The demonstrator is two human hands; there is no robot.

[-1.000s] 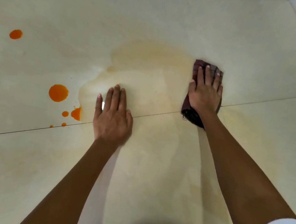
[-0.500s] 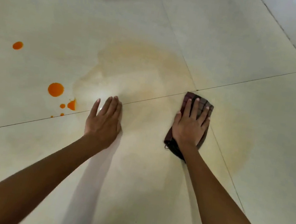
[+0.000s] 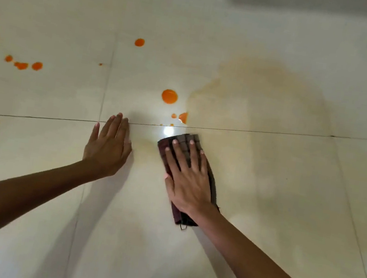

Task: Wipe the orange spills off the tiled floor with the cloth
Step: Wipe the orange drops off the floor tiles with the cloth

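A folded dark checked cloth [image 3: 178, 144] is pressed flat on the tiled floor [image 3: 260, 221] by the right hand [image 3: 189, 182], whose fingers are spread open and laid across it rather than curled around it. The cloth lies just below a grout line [image 3: 274, 133] near the middle of the floor. The left hand [image 3: 108, 149] is rested beside it, fingers straight and held together, palm down on the tile, holding nothing. Orange drops [image 3: 169, 96] are seen just beyond the cloth, more towards the left edge. A pale yellowish smear [image 3: 267, 96] is spread over the tiles to the right.
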